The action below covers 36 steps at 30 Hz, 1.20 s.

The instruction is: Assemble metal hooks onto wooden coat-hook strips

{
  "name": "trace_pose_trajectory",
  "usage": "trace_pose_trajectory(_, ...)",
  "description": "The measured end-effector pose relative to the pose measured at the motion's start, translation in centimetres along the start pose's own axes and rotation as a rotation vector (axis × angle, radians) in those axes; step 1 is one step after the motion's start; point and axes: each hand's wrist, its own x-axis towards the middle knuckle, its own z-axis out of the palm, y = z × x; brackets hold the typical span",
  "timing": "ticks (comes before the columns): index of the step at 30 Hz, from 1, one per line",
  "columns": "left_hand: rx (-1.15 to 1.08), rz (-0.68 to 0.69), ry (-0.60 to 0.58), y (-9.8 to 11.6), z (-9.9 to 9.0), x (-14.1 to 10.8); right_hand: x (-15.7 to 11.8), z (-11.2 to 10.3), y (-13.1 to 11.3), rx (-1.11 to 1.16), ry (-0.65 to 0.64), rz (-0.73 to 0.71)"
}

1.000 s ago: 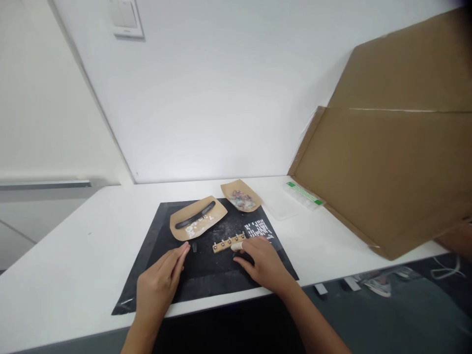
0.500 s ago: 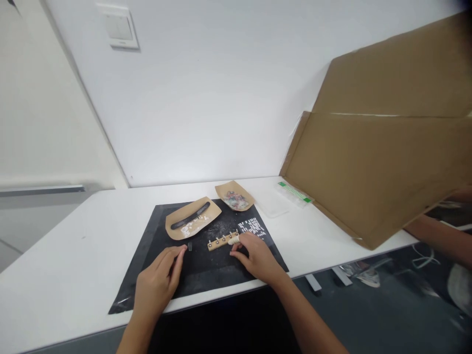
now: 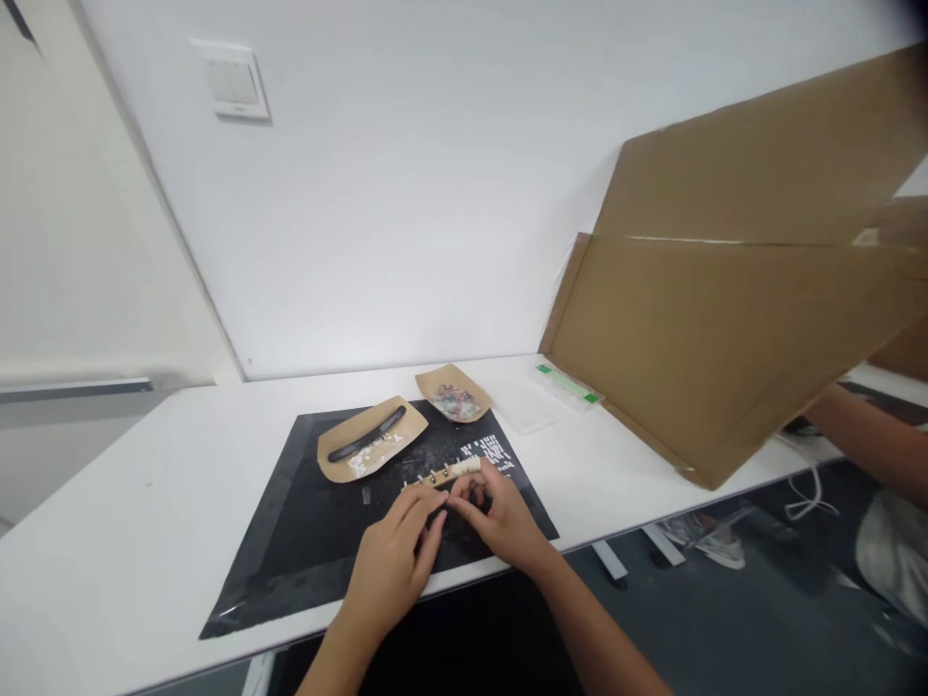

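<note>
On a black mat (image 3: 290, 541), a narrow wooden strip (image 3: 426, 480) carries a row of several small metal pieces. My left hand (image 3: 395, 551) is at the strip's near side, fingers pinched together on something too small to make out. Right beside it, my right hand (image 3: 500, 507) has its thumb and fingertips pressed together at the strip's right end, nearly touching the left fingertips; what lies between them is hidden. A pale wrap covers one right finger. Small white pieces (image 3: 493, 449) lie in rows behind the right hand.
A paper tray (image 3: 413, 425) holds a dark curved tool and white bits. Another paper tray (image 3: 433, 380) holds small mixed pieces. A clear case with green edging (image 3: 569, 384) lies near large cardboard (image 3: 717, 329). Another person's arm (image 3: 862, 435) shows at right.
My left hand has moved right, from beside the small dark piece on the mat to the wooden strip, and now meets my right hand. The view has shifted slightly.
</note>
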Motion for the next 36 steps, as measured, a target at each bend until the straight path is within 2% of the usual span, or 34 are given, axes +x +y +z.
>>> trace_pose_trajectory(3, -0.115, -0.065, -0.03, -0.2, 0.9, 0.1, -0.1, -0.1, 0.0, 0.132, -0.001, 0.06)
trace_pose_trajectory(8, -0.237, -0.165, 0.008, -1.0, 0.9, 0.0, 0.0, 0.0, 0.4, 0.28, -0.021, 0.117)
trace_pose_trajectory(14, -0.301, -0.165, 0.013, -1.2, 0.9, 0.2, 0.0, 0.3, 1.3, 0.386, -0.035, 0.152)
trace_pose_trajectory(23, -0.382, -0.157, 0.015, -1.8, 1.4, -0.1, 0.0, 0.3, 2.2, 0.5, -0.062, 0.208)
trace_pose_trajectory(31, -0.339, -0.223, -0.027, -1.4, 0.8, -0.1, 0.0, -0.3, 1.8, 0.539, -0.109, 0.206)
trace_pose_trajectory(36, -0.404, -0.315, -0.055, -1.2, 0.6, -0.2, 0.0, -0.5, 1.7, 0.548, -0.151, 0.187)
